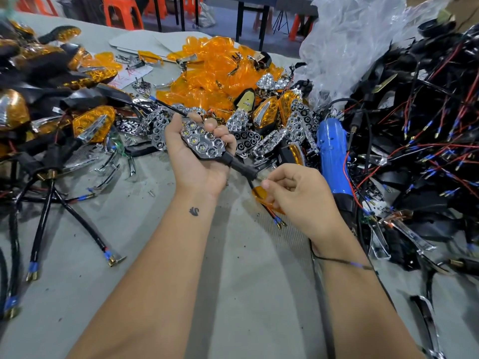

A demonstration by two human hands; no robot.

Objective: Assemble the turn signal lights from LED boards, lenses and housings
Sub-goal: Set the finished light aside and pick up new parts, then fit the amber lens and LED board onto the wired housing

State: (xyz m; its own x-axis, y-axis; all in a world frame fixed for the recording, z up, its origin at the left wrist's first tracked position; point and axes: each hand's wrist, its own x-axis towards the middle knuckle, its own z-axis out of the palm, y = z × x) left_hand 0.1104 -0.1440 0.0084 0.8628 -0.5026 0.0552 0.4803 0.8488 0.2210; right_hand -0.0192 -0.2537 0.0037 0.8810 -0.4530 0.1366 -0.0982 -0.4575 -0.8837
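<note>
Now, left hand (199, 161): cradles housing (204, 141), reflector face up, ready for capping.
Right hand (293, 193): pinches amber lens (261, 196) near the stem.

Two hands are in view. The left hand (199, 156) grips one housing (204, 141) whose chrome reflector shows about nine LED cells, with one black stalk (242, 168) running out of the grip toward the right hand (298, 195). That hand pinches one amber lens (261, 196). Just right of the grips lies one blue screwdriver (334, 151). Beyond the grips are four heaps, each too dense to count: amber lenses (207, 71), chrome reflectors (290, 128), wired housings (414, 125) far right, and finished lights (51, 99) far left. One plastic bag (350, 42) stands behind.
</note>
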